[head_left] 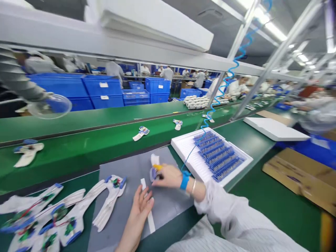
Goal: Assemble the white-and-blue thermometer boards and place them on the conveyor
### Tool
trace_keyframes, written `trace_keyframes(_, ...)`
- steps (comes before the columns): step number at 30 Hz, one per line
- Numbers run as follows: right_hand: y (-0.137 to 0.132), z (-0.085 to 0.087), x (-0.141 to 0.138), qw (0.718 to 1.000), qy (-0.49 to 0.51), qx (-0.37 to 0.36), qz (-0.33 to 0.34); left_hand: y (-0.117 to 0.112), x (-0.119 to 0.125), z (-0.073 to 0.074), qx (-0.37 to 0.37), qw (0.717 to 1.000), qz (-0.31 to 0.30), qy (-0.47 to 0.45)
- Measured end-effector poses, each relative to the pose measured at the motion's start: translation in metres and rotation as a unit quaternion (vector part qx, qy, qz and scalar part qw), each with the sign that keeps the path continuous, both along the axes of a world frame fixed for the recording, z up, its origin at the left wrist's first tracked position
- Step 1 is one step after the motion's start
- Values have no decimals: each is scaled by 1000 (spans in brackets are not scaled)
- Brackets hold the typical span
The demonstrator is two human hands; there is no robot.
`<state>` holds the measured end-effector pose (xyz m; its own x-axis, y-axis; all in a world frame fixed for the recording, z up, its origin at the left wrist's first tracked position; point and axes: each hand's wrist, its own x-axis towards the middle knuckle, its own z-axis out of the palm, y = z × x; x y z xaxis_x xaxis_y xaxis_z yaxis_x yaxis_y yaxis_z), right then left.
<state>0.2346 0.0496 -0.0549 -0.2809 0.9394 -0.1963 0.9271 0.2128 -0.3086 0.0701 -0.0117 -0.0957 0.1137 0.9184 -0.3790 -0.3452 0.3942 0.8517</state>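
Observation:
My right hand [170, 175], with a blue wrist strap [185, 180], is closed around a small white gun-shaped housing [154, 159] over the grey mat [181, 206]. A yellow piece [157, 167] shows at its fingers; blur hides whether it is a tool or a finger cover. Palm turned up and fingers spread, my left hand [140, 206] is empty beside a white strip [150, 220] on the mat. Left of it lies another white housing [111, 199] with blue edges and a green circuit board inside. More such housings [49, 217] are heaped at the lower left.
A white foam tray [189, 159] holds rows of blue parts [219, 154] on the right. Single housings [141, 133] lie along the green conveyor belt [86, 145]. A coiled blue cord [223, 87] hangs down. Cardboard [301, 175] lies right; a duct hood [49, 106] is left.

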Motion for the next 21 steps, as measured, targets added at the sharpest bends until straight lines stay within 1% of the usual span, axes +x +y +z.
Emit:
trace_keyframes(1,-20,2,-5,998,38,-13,40,-3,7,0,1,1000,-12,6)
trace_keyframes(2,-38,6,-6,991,97,-22,95,-5,11,0,-1,999,-28,14)
trace_keyframes(3,-52,10,-2,982,137,-37,127,-6,13,0,-10,999,-48,19)
trace_keyframes(4,-63,16,9,975,165,-49,139,-6,12,1,-27,997,-66,18)
trace_keyframes(5,-72,21,26,979,164,-46,116,-5,11,1,-52,995,-79,10)
trace_keyframes(6,-78,27,48,988,137,-32,59,-4,8,1,-82,993,-86,-6)
trace_keyframes(7,-82,31,73,997,75,10,-33,-2,6,1,-112,990,-84,-24)
trace_keyframes(8,-86,34,100,986,-24,70,-148,-1,3,1,-138,987,-75,-38)
trace_keyframes(9,-88,34,125,973,-63,91,-202,0,1,2,-158,985,-59,-46)
trace_keyframes(11,-92,30,166,960,-100,102,-239,2,-1,2,-182,981,-26,-58)
trace_keyframes(13,-95,19,190,962,-108,96,-231,5,-2,1,-194,978,3,-72)
trace_keyframes(15,-98,7,198,965,-114,93,-218,7,-4,1,-192,977,21,-95)
trace_keyframes(17,-100,0,196,968,-114,90,-206,7,-8,3,-180,976,25,-118)
trace_keyframes(19,-100,0,184,970,-111,91,-195,5,-12,9,-162,978,11,-129)
trace_keyframes(21,-99,9,163,975,-77,111,-178,1,-14,16,-141,981,-14,-129)
